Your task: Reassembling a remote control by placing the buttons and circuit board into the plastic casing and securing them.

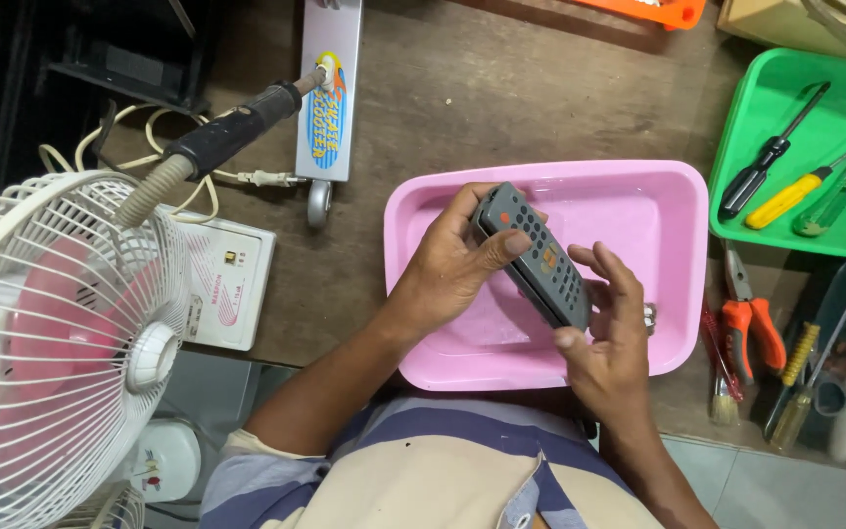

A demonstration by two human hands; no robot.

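Above the pink tray (678, 196), both hands hold a grey remote control (536, 257) tilted, far end to the left. Left hand (447, 266) wraps the upper end, thumb laid across the keypad. Right hand (611, 328) cradles the lower end, fingers (617, 266) spread and curled along the edge. Remote: matte plastic slab, rows of small dark buttons, one orange. Tray: glossy plastic, rounded corners. Right of it, a green tray (748, 118) holds screwdrivers (771, 152). White wire-grille fan (61, 343) at near left.
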